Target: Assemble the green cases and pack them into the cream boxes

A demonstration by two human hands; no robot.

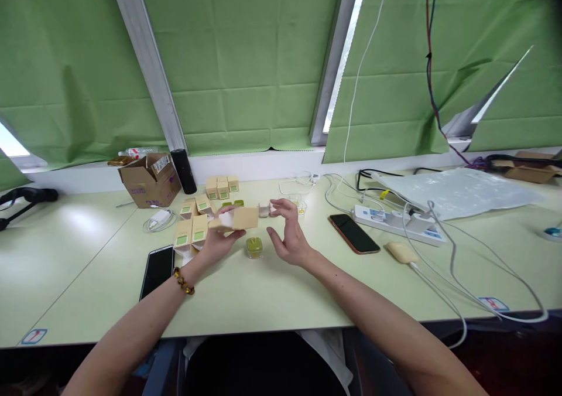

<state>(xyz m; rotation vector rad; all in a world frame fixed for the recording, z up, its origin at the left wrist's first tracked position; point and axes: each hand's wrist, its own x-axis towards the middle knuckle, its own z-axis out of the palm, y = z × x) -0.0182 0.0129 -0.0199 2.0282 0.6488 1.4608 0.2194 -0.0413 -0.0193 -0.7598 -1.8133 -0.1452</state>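
My left hand [222,241] is closed around a small tan cardboard box [246,217], which lies tilted on its side with a flap standing out and white showing inside. My right hand [290,238] is to the right of that box, fingers spread and thumb apart. Just beyond its fingertips shows a small clear piece [264,210]; whether they touch it I cannot tell. On the table between my hands stands a small clear jar [254,248] with a yellow-green top. Several tan boxes with green labels [192,231] stand beside my left hand, some with flaps up.
More small boxes [222,187] stand at the back, near a black cylinder [183,171] and a brown carton [150,180]. A phone [157,272] lies at left, another phone [353,234] at right. Cables surround a white power strip [398,225] and a pale yellow case [401,252].
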